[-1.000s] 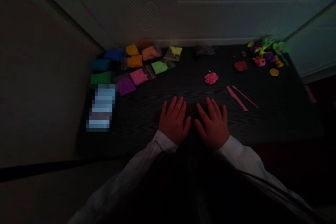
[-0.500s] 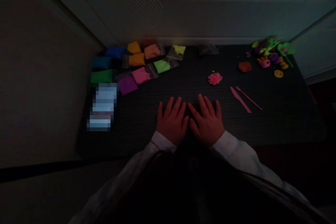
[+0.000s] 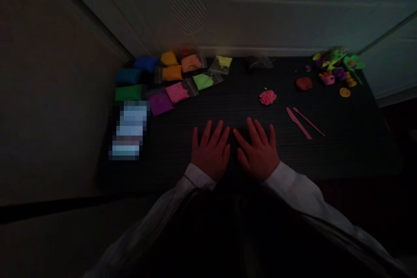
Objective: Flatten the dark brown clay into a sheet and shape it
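Observation:
The scene is dim. My left hand (image 3: 210, 150) lies flat on the dark table (image 3: 342, 139), fingers stretched out and slightly spread. My right hand (image 3: 258, 150) lies flat beside it, thumbs nearly touching, fingers also extended. Neither hand holds anything. Nearest my right hand are two pink modelling tools (image 3: 301, 122), to its right. A small pink clay flower (image 3: 267, 97) sits beyond my right hand.
Several bags of coloured clay (image 3: 172, 80) lie at the table's back left. A blurred card or booklet (image 3: 128, 130) lies at the left edge. A red clay lump (image 3: 304, 83) and a cluster of clay figures (image 3: 335, 67) sit at the back right. A wall stands behind.
Both hands slid a little left and closer together, the gap between them narrowing. The view has shifted slightly; nothing was picked up.

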The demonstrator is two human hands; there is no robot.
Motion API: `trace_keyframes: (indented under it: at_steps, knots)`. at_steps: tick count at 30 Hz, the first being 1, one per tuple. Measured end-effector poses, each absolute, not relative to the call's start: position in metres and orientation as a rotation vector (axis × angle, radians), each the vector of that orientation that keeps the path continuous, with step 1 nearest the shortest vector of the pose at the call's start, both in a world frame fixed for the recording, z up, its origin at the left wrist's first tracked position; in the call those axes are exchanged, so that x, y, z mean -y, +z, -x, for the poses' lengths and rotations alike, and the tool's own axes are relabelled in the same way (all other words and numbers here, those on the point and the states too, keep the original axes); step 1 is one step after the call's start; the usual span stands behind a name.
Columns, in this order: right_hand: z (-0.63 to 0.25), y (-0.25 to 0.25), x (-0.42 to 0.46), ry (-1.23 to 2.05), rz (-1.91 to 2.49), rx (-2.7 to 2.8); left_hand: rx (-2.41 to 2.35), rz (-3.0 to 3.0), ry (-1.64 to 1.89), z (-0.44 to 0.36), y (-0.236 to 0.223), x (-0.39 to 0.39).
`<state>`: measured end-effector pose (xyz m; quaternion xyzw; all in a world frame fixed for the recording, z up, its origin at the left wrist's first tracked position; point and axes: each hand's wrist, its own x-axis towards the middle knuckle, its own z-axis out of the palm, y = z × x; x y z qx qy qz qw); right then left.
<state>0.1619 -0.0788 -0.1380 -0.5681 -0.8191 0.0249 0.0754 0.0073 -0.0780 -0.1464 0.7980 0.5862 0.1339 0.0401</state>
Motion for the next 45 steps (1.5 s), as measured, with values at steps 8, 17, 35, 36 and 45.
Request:
trace_keyframes:
  at_steps: [8, 17, 35, 36, 45]
  knots:
    - [-0.162, -0.138, 0.080, 0.095, 1.688, 2.500, -1.727, -2.469, 0.348, -0.004, -0.147, 0.086]
    - [-0.163, -0.139, 0.081, 0.069, 1.663, 2.504, -1.698, -2.480, 0.371, -0.003, -0.147, 0.087]
    - [-0.165, -0.141, 0.085, 0.021, 1.718, 2.424, -1.681, -2.490, 0.311, -0.001, -0.146, 0.089]
    - [-0.166, -0.140, 0.085, 0.017, 1.723, 2.412, -1.692, -2.487, 0.316, -0.001, -0.146, 0.090]
    - [-0.166, -0.141, 0.086, -0.015, 1.760, 2.386, -1.749, -2.461, 0.316, 0.001, -0.147, 0.091]
